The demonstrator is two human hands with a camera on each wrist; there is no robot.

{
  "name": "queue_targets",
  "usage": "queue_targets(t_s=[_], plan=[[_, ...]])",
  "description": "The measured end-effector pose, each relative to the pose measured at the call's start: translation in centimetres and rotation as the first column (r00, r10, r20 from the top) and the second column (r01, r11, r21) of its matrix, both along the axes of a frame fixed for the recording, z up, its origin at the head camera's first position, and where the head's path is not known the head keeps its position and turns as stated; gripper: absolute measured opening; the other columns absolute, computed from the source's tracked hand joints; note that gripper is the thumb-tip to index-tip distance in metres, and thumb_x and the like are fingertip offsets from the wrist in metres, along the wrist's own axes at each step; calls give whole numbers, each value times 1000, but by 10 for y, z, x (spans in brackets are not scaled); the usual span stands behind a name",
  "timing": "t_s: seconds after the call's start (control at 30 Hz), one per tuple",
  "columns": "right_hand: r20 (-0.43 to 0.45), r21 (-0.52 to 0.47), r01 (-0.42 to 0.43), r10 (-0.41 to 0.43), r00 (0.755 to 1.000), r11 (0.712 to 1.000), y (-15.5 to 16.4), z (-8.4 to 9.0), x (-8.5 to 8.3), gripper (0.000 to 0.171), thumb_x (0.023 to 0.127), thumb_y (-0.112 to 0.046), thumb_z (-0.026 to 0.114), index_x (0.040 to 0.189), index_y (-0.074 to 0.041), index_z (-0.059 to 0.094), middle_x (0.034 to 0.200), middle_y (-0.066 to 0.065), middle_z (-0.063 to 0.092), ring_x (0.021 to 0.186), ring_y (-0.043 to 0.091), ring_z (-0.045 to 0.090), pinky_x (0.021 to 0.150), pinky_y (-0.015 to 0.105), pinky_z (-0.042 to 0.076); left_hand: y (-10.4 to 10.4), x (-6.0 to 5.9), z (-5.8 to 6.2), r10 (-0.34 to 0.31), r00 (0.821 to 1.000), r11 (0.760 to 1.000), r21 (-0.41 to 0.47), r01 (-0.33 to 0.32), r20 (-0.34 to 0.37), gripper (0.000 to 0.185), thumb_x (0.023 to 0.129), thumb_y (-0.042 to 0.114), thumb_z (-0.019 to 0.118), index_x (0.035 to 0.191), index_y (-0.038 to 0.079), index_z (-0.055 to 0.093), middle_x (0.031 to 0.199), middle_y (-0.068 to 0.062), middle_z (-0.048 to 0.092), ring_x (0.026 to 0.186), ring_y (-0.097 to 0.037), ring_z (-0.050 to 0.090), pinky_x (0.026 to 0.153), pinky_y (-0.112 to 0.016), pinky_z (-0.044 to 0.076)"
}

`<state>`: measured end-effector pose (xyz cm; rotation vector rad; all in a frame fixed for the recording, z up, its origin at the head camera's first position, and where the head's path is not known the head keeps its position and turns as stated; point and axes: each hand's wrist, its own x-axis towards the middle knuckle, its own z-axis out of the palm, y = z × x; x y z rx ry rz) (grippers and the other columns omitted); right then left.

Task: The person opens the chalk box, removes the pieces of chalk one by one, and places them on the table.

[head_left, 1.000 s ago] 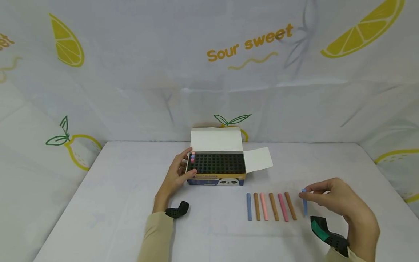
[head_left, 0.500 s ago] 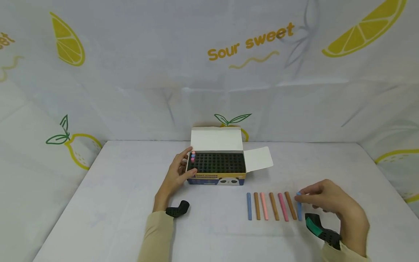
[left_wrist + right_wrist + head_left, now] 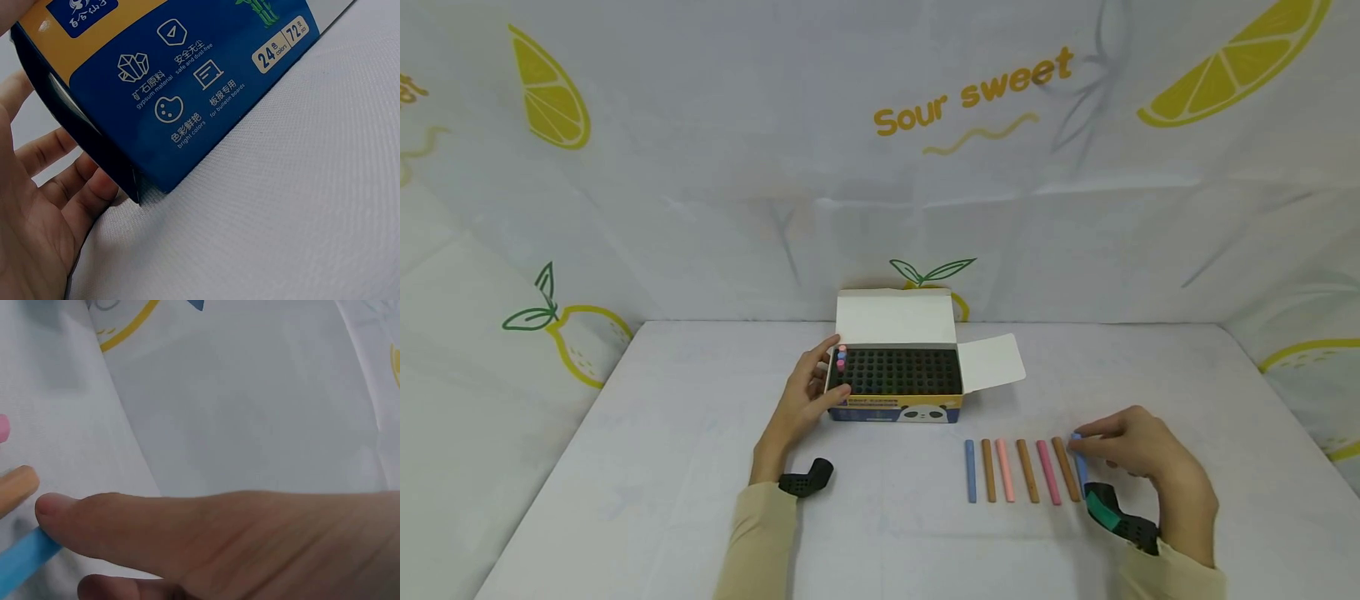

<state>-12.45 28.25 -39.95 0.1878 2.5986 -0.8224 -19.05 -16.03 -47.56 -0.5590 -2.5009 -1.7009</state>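
Now lower and closer to row vs a second ago: right hand point(image 3: 1138, 454) pinching blue chalk point(image 3: 1079, 467) beside brown chalk point(image 3: 1064, 469); lay parallel, left hand point(image 3: 802, 400) loosely bracing box point(image 3: 895, 392).

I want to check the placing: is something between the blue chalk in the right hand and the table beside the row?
Nothing visible does. The right hand pinches the blue chalk just right of the brown chalk, at the row's end.
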Motion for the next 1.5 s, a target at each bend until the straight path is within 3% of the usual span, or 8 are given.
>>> queue_targets(t_s=[0.1,0.23,0.4,0.53,0.7,0.97,1.3,1.5], plan=[[3,2,7,-7,1000,1000,0,-3,-1,48,89,-34,76,117,5,74,87,10,72,78,20,57,62,33,45,0,0,-1,4,1000,1000,-2,-4,6,73,93,24,69,159,26,38,127,-14,47,86,-19,53,71,-25,44],[2,9,7,-7,1000,1000,0,-5,-3,50,89,-37,76,117,4,74,106,23,73,83,22,59,66,34,49,0,0,-1,8,1000,1000,-1,-8,14,73,92,23,69,159,26,37,127,-13,47,86,-19,53,71,-25,45],[-4,2,14,-14,1000,1000,1,-7,-4,50,89,-38,76,116,3,75,118,29,69,85,22,57,67,33,49,-1,0,1,3,1000,1000,0,-3,13,73,93,24,69,159,27,38,128,-16,47,87,-21,53,71,-25,45],[-2,-13,21,-21,1000,1000,1,-8,-3,48,89,-38,77,116,2,75,118,28,70,84,21,56,66,32,46,-1,1,2,-1,1000,1000,2,1,6,73,93,25,69,159,25,38,127,-17,47,85,-20,52,71,-25,44],[13,-12,27,-27,1000,1000,2,-8,-4,51,88,-40,78,115,2,75,121,30,69,94,26,63,71,37,53,-1,1,1,-2,1000,1000,5,2,5,72,93,24,69,158,25,38,128,-17,47,85,-19,51,70,-25,44],[14,8,30,-30,999,1000,2,-10,-4,50,87,-38,78,115,3,75,122,34,66,87,24,58,69,37,52,0,1,-1,-7,1000,1000,11,7,5,73,93,21,69,159,23,38,128,-14,46,86,-19,51,71,-26,44],[13,-4,51,-51,999,999,2,-9,-4,54,89,-39,77,120,5,72,112,27,69,84,23,57,66,34,49,-1,1,0,-9,1000,1000,6,9,2,73,94,28,70,159,25,38,129,-17,46,88,-22,51,72,-26,45],[-82,2,74,-73,994,997,2,-4,-5,53,93,-40,71,121,5,71,100,22,72,84,24,59,64,31,46,-1,0,-1,-8,1000,1000,-3,8,-12,73,94,26,70,159,25,37,128,-15,46,85,-19,51,71,-26,44]])
